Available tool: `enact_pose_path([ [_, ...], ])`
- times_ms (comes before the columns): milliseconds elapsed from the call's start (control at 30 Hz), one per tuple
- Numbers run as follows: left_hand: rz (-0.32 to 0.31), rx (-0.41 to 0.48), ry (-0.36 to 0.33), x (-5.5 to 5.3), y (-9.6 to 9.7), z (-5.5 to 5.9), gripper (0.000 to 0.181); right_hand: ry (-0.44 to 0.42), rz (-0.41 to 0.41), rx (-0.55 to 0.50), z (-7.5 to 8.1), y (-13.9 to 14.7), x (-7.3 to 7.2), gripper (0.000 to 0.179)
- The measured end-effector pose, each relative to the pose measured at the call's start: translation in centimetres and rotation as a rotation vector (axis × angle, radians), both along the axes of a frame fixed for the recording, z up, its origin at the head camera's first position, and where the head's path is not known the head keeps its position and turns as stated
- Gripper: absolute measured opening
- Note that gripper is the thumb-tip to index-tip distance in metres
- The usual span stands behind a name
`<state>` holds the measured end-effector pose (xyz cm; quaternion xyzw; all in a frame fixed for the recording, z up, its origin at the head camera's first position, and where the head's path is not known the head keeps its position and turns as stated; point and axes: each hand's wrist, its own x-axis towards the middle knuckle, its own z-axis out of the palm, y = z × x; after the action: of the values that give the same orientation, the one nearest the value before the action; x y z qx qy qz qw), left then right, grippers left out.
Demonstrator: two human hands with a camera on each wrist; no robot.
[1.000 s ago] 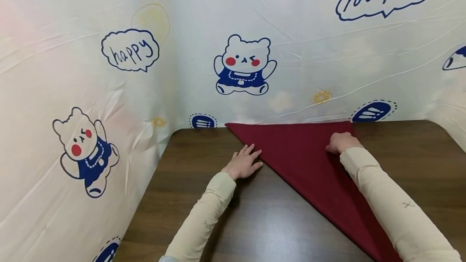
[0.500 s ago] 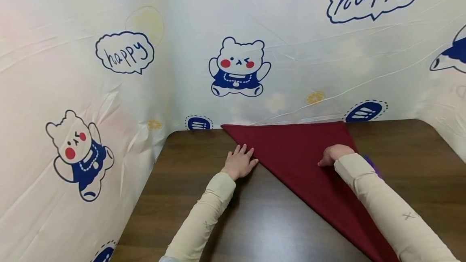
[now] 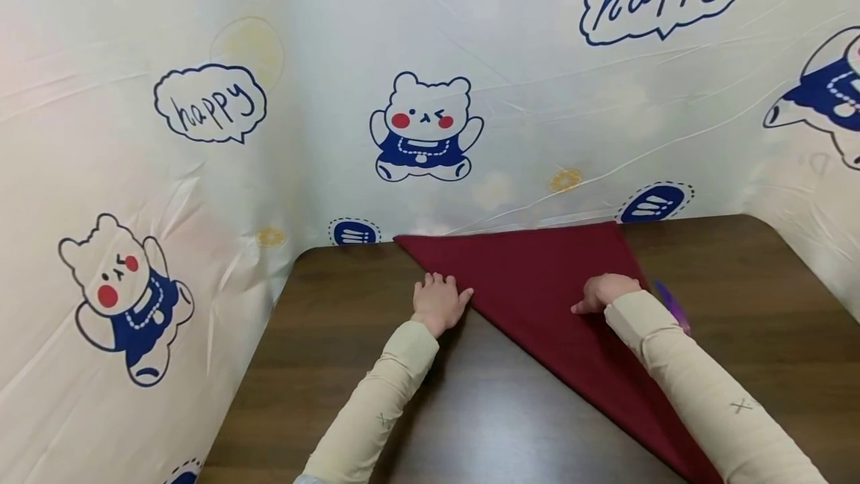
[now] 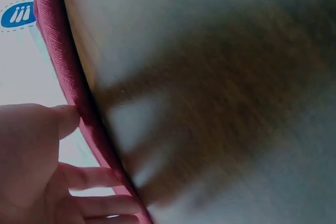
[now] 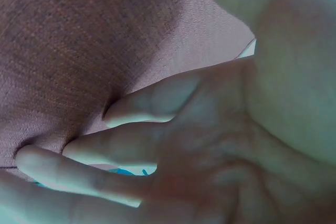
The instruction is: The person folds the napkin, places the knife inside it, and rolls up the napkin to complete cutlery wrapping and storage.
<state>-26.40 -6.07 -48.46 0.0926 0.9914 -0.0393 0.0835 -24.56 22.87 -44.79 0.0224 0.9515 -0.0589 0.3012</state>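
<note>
A dark red cloth (image 3: 517, 275), folded into a large triangle, lies flat on the brown wooden table (image 3: 322, 364). My left hand (image 3: 440, 305) rests at its slanting left edge, fingers spread. Seen from the left wrist, thumb and fingertips of that hand (image 4: 31, 166) touch the thick folded edge (image 4: 58, 40). Farther right, my right hand (image 3: 605, 293) lies over the middle of the cloth, palm down. In the right wrist view its fingers (image 5: 113, 148) stretch out nearly straight, with the tips touching the fabric.
Beside the cloth's right edge lies a purple object (image 3: 672, 306), partly hidden by the right sleeve (image 3: 699, 387). A pale curtain (image 3: 322, 95) printed with bears and "happy" bubbles hangs behind and left of the table, meeting its back edge.
My right hand has slid over the cloth from near its back right corner towards me, uncovering the purple object. The left hand stays at the folded edge. The head view has shifted slightly right.
</note>
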Motion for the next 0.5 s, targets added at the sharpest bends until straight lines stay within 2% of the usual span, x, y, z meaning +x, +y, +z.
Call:
enact_pose_path([
  [133, 0.008, -0.067, 0.023, 0.5, 0.2, 0.1, 0.062, 0.014, 0.038, -0.001, -0.1, -0.2, 0.3, 0.049],
  [300, 0.0, -0.16, 0.017, 1.5, 0.1, 0.5, 0.064, 0.039, 0.088, 0.002, -0.1, -0.5, 0.6, 0.046],
  [500, -0.002, -0.179, 0.014, 2.4, -0.6, 1.3, 0.06, 0.063, 0.146, 0.021, -0.2, -0.8, 0.8, 0.041],
])
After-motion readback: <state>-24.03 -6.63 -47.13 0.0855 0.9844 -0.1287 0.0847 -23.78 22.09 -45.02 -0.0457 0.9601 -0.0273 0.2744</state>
